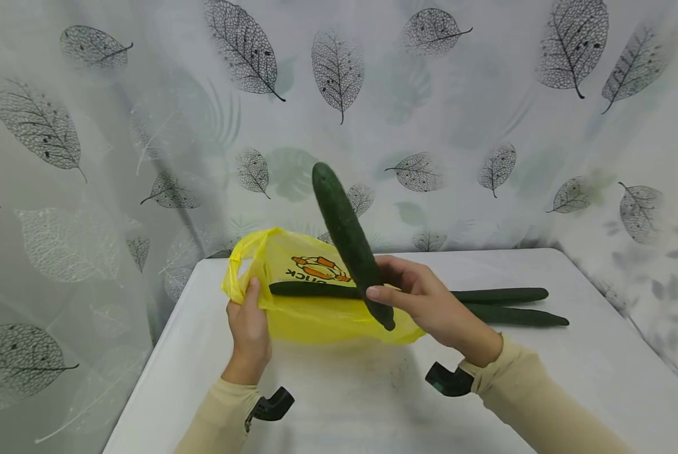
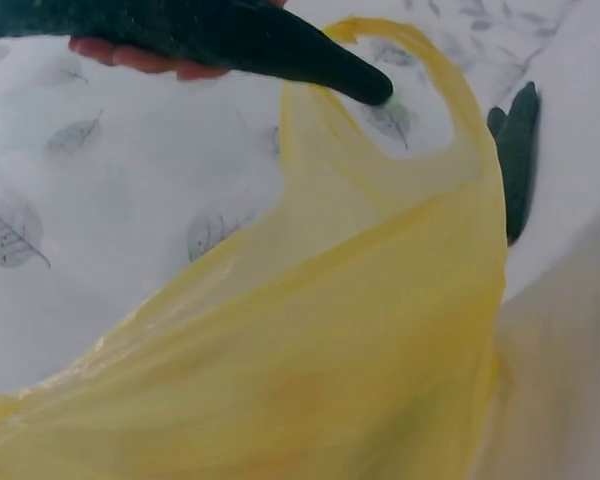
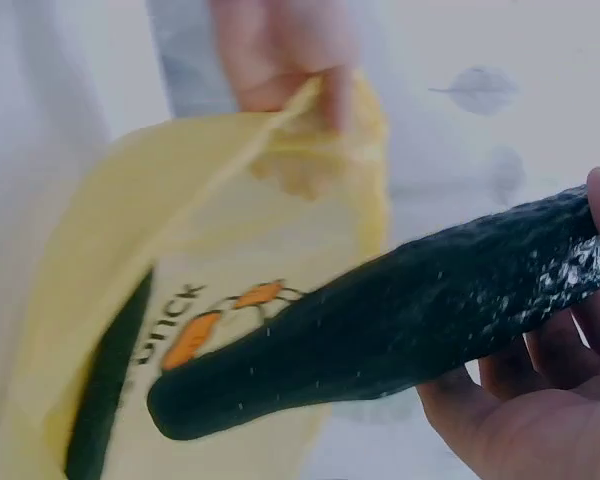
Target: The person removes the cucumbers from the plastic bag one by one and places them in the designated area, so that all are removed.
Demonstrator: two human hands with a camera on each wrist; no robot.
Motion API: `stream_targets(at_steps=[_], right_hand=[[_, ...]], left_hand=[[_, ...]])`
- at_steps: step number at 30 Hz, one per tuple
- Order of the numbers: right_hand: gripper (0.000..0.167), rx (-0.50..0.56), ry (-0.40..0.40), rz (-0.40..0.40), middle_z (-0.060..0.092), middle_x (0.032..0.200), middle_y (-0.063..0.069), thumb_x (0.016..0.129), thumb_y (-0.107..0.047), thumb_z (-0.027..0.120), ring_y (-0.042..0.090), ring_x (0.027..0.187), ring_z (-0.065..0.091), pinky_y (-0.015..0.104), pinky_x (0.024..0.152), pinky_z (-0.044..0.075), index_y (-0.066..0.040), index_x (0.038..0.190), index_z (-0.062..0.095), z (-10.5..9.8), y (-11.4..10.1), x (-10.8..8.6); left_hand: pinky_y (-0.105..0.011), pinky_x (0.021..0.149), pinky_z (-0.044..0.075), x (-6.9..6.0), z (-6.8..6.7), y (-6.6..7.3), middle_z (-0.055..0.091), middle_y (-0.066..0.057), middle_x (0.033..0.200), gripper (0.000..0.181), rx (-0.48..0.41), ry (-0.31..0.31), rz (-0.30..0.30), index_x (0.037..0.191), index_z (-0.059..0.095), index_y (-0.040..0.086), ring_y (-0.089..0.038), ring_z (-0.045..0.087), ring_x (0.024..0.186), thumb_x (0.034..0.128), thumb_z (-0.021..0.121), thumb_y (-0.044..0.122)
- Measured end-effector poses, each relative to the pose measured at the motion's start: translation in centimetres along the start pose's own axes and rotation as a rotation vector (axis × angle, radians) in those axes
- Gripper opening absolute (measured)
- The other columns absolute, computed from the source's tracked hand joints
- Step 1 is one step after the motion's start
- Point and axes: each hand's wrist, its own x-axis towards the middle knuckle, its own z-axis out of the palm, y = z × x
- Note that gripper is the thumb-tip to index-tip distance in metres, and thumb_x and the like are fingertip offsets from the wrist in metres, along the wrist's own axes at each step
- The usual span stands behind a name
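My right hand (image 1: 429, 302) grips a dark green cucumber (image 1: 344, 227) near its lower end. It is held tilted above a yellow plastic bag (image 1: 327, 325). In the right wrist view, the cucumber (image 3: 360, 320) crosses in front of the bag's printed wall. The bag's left edge, by a handle loop, is held in my left hand (image 1: 250, 331). Another cucumber (image 1: 310, 289) lies inside the bag's open mouth, partly hidden behind the held one. In the left wrist view the yellow bag (image 2: 360, 320) fills the foreground, and my left hand is out of sight.
Two more cucumbers, a rear one (image 1: 500, 296) and a front one (image 1: 523, 315), lie on the white table (image 1: 605, 378) right of the bag; my right hand hides their left ends. A leaf-patterned curtain (image 1: 458, 113) hangs behind the table.
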Motion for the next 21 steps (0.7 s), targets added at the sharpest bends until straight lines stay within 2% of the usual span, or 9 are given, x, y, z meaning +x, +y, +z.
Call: stream_targets(at_steps=[6,12,16,21], right_hand=[[0.041,0.046,0.034,-0.008,0.058,0.137,0.017,0.103,-0.009,0.059,0.033,0.124,0.055,0.040,0.101,0.049,-0.002,0.143,0.051,-1.8,-2.2,-0.8],[0.047,0.131,0.019,-0.019,0.051,0.144,0.018,0.106,-0.007,0.051,0.037,0.134,0.046,0.037,0.109,0.043,-0.002,0.151,0.040,-3.2,-3.4,-1.6],[0.047,0.122,0.035,-0.005,0.051,0.144,0.018,0.107,-0.006,0.049,0.035,0.131,0.048,0.036,0.107,0.044,-0.004,0.153,0.040,-4.4,-3.3,-2.4],[0.046,0.050,0.045,-0.011,0.056,0.141,0.014,0.105,0.000,0.048,0.028,0.125,0.056,0.033,0.102,0.048,-0.005,0.150,0.045,-6.4,-2.6,-3.6]], left_hand=[[-0.029,0.100,0.046,0.6,0.6,0.4,0.056,-0.012,0.128,0.035,-0.037,0.003,-0.003,0.138,0.045,0.002,-0.018,0.056,0.114,0.1093,0.044,0.022],[-0.028,0.094,0.051,0.8,0.8,0.7,0.059,-0.004,0.117,0.037,-0.009,-0.018,-0.018,0.138,0.045,0.003,-0.019,0.059,0.108,0.1101,0.042,0.028],[-0.028,0.097,0.049,1.0,0.8,0.7,0.058,-0.006,0.122,0.037,-0.011,-0.023,-0.026,0.139,0.044,0.004,-0.018,0.058,0.111,0.1107,0.040,0.028],[-0.028,0.104,0.043,1.2,0.4,0.7,0.050,-0.012,0.137,0.038,-0.041,-0.025,-0.030,0.143,0.040,0.004,-0.017,0.052,0.122,0.1108,0.040,0.025]])
